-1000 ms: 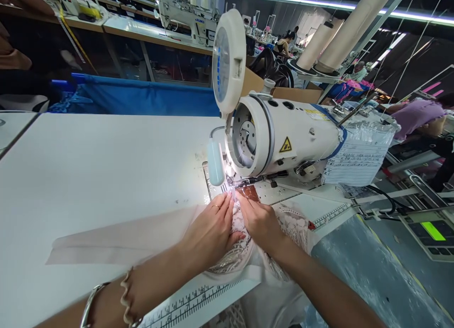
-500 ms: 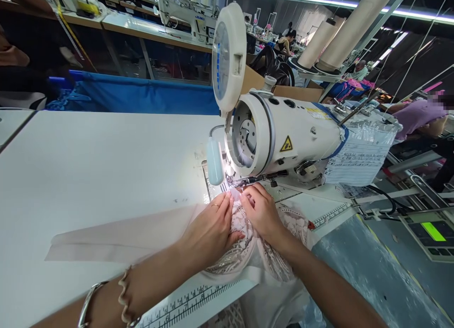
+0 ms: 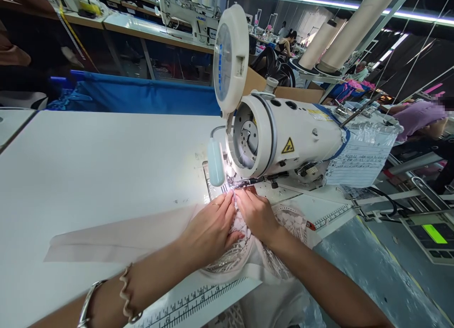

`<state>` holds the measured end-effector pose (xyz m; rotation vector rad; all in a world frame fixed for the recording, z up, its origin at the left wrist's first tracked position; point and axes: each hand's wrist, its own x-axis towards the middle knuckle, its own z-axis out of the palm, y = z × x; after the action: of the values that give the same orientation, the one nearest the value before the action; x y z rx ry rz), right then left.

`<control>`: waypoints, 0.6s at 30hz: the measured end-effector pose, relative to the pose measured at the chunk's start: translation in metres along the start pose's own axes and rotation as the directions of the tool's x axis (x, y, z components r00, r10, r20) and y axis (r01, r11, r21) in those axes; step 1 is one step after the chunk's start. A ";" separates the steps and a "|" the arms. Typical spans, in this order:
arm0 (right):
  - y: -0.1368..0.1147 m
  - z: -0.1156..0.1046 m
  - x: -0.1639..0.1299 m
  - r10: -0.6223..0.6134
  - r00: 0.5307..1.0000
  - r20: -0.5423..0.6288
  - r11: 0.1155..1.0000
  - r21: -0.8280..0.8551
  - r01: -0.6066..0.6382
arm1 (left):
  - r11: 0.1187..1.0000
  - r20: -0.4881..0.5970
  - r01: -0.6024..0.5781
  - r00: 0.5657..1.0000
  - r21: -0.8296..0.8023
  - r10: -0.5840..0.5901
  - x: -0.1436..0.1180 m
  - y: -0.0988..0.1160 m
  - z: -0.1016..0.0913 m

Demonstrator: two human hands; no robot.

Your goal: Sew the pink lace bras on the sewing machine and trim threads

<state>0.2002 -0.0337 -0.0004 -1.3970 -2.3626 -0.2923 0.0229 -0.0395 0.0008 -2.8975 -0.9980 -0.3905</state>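
Observation:
My left hand (image 3: 209,231) lies flat, fingers together, on a piece of pale pink lace fabric (image 3: 291,224), a ring on one finger. My right hand (image 3: 256,214) rests beside it on the same lace, fingertips pinching the edge right at the presser foot (image 3: 232,184) of a white industrial sewing machine (image 3: 283,136). Both hands' fingertips almost meet under the machine's lit needle area. A plain pinkish fabric strip (image 3: 120,240) trails left from under my left hand across the white table (image 3: 88,167).
A round white lamp head (image 3: 229,58) stands over the machine. A printed ruler (image 3: 198,302) runs along the table's near edge. A blue fabric bin (image 3: 142,96) sits behind the table. Other machines and people fill the background; a control panel (image 3: 431,233) glows green at right.
My right hand lifted toward the presser foot half a second ago, then settled back with fingertips at the needle. My left hand stayed put on the lace.

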 end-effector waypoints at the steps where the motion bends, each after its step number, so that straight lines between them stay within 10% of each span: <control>1: 0.000 -0.001 -0.001 -0.019 1.000 0.007 1.000 -0.008 0.019 | 1.000 0.000 0.003 1.000 -0.007 -0.003 0.000 0.000 0.000; 18: -0.001 -0.004 -0.002 -0.013 0.996 0.092 0.999 -0.049 0.018 | 0.995 -0.017 0.037 0.999 -0.098 -0.039 0.000 -0.003 -0.004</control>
<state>0.2011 -0.0369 0.0026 -1.4442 -2.4566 -0.2989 0.0202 -0.0380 0.0046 -2.9578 -1.0615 -0.4815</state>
